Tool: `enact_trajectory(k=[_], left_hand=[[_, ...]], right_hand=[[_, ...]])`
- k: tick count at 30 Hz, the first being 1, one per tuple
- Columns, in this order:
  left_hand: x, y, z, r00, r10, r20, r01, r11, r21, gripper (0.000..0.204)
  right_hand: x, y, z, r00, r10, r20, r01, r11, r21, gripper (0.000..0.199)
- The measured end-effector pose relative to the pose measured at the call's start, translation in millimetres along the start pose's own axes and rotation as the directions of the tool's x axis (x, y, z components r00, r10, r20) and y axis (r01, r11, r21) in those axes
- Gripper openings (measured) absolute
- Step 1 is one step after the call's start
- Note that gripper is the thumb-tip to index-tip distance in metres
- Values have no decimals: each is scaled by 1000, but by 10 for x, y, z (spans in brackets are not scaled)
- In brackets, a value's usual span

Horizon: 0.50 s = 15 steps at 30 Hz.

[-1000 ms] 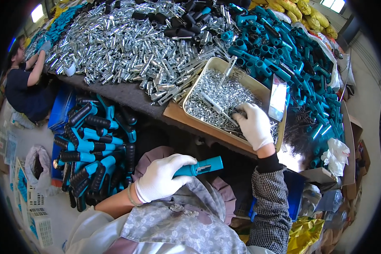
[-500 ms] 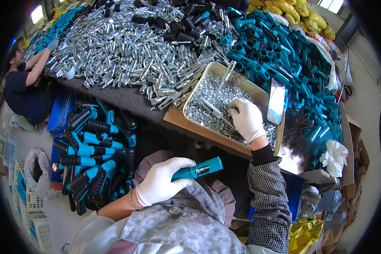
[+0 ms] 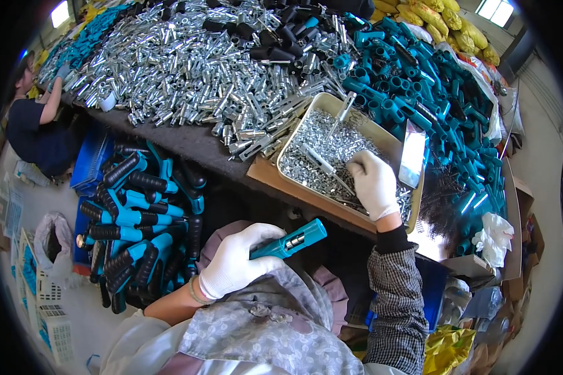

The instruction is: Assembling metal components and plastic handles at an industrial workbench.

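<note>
My left hand (image 3: pixel 239 259), in a white glove, is wrapped round a teal plastic tube (image 3: pixel 306 236). A shiny metal part shows through the slot in the tube's side. Over the cream tray (image 3: pixel 324 100) is my gloved right hand (image 3: pixel 375 184), its fingers bent and pinched together just above the small metal pieces (image 3: pixel 319 134). What those fingertips hold, if anything, is hidden. Beside them a silver metal tool (image 3: pixel 319 159) lies slanted across the pieces, and a second slim metal piece (image 3: pixel 346 107) rests at the tray's far edge.
Silver metal tubes (image 3: pixel 187 69) are heaped across the table, with teal tubes (image 3: pixel 394 81) piled at right. Black-and-teal handles (image 3: pixel 137 219) fill a blue crate (image 3: pixel 91 165) at lower left. A phone-like slab (image 3: pixel 411 153) leans on the tray. A co-worker (image 3: pixel 37 128) reaches in at far left.
My right hand stays pinched over the tray, with little movement against it. The teal tube in my left hand is tilted up slightly more. The whole view has shifted a little.
</note>
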<state>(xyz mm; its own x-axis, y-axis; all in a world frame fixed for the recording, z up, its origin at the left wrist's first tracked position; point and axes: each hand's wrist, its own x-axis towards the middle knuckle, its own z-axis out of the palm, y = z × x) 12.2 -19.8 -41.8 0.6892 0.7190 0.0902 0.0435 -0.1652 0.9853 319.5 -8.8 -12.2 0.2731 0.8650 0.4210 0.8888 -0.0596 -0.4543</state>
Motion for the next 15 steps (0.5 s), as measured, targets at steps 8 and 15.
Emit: enact_trajectory(k=[8, 15], left_hand=[[2, 3, -32, 980, -195, 32, 194, 923, -333, 45], [72, -10, -39, 962, -260, 84, 267, 830, -489, 42]], right_hand=[[-60, 39, -173, 992, 109, -56, -96, 975, 202, 3], [-122, 50, -207, 988, 115, -98, -90, 967, 237, 14]])
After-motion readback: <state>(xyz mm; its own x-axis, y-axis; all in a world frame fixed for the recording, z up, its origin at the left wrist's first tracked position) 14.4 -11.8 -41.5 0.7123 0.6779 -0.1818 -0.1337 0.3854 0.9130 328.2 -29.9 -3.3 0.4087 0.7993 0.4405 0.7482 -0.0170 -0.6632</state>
